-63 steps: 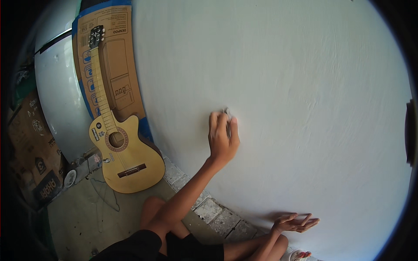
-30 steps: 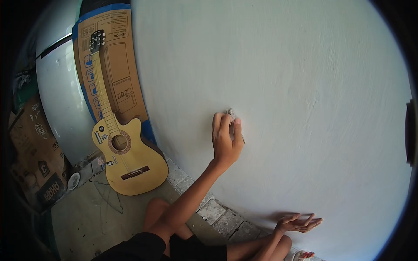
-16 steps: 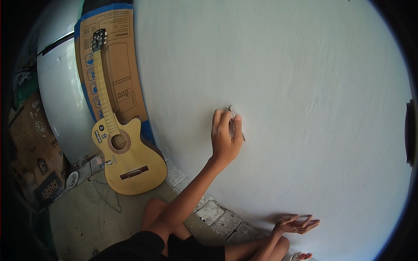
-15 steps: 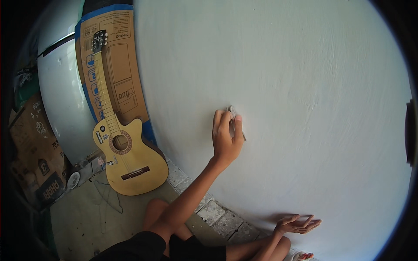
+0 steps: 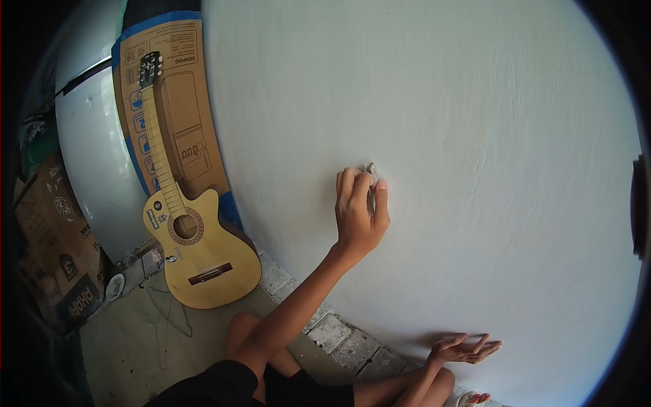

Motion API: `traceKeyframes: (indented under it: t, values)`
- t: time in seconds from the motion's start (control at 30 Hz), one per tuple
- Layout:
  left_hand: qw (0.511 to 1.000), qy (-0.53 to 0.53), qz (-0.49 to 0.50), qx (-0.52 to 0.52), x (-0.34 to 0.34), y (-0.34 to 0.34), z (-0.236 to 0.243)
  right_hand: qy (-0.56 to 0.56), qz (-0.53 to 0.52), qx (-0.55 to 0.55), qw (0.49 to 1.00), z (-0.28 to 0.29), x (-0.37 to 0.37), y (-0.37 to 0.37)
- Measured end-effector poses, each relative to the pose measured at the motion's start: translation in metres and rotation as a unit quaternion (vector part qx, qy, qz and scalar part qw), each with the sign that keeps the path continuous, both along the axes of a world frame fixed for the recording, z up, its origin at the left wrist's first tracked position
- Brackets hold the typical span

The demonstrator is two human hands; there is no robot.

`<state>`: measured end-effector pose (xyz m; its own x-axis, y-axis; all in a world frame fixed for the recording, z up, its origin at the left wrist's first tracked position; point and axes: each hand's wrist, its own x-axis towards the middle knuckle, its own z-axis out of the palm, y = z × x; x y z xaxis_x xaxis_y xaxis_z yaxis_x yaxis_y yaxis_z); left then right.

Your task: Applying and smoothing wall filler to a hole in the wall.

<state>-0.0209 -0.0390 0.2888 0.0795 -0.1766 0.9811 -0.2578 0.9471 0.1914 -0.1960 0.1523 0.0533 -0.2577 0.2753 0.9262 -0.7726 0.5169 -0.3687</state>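
Note:
My left hand (image 5: 363, 214) is raised against a pale, painted-looking wall (image 5: 488, 203), its back turned to me and its thumb on the right side. Between the thumb and bent fingers it grips a small grey piece (image 5: 370, 168), whose top sticks out above the fingertips. Most of that piece is hidden by the hand, so its kind does not show. Lower right, my right hand (image 5: 466, 349) is held by my bent knee, close to the wall, with fingers spread and nothing in them.
An acoustic guitar (image 5: 210, 264) leans on a large flattened carton (image 5: 186, 102) at left. Farther left are a silvery panel (image 5: 95, 149) and a brown box (image 5: 57, 237). Rough tiles (image 5: 329, 334) border the wall's foot; a bent wire (image 5: 169, 315) lies on the floor.
My left hand has shifted slightly to the right along the wall, still gripping the grey piece. The thin edge seen below the thumb is now hidden. My right hand stays put.

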Motion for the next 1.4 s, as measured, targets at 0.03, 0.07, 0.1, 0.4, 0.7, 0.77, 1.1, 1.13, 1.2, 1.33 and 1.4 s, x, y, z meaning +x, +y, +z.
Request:
traceKeyframes:
  t: [0.03,0.07,0.1,0.4,0.7,0.77,1.1,1.13,1.2,1.33,1.4]
  values:
    - [1.000,-0.001,-0.001,0.001,-0.003,0.003,-0.010,-0.006,-0.012,0.011,1.000,0.000,0.001,0.002]
    - [1.000,-0.010,-0.009,0.019,-0.006,0.009,-0.032,-0.007,-0.013,0.012,1.000,0.000,0.003,0.002]
    - [0.999,-0.016,-0.019,0.035,-0.009,0.018,-0.052,-0.002,-0.002,0.002,1.000,0.003,0.004,0.001]
    - [0.998,-0.052,0.004,-0.030,-0.007,0.015,-0.013,-0.006,-0.018,0.013,1.000,0.003,0.005,0.000]
    - [0.983,-0.172,-0.032,-0.059,0.000,0.033,-0.080,0.010,-0.021,-0.016,1.000,0.005,0.005,0.000]
    - [0.982,-0.171,-0.045,-0.067,0.001,0.028,-0.085,0.010,-0.013,-0.017,1.000,0.002,0.004,-0.002]
    - [0.996,-0.073,-0.020,-0.054,-0.019,0.028,-0.016,0.021,0.005,-0.034,0.999,0.005,0.000,0.001]
    - [0.993,-0.092,-0.009,-0.068,-0.016,0.028,-0.037,0.021,0.005,-0.037,0.999,0.006,0.003,0.002]
    - [0.992,-0.110,-0.018,-0.066,-0.007,0.034,-0.082,0.000,-0.001,-0.009,1.000,0.006,0.009,0.000]
    - [0.992,-0.124,-0.015,-0.030,-0.006,0.034,-0.075,-0.006,-0.010,0.000,1.000,0.003,0.008,0.000]
    - [0.995,-0.093,-0.001,-0.046,-0.011,0.026,-0.036,0.015,0.008,-0.028,0.999,0.005,0.007,-0.003]
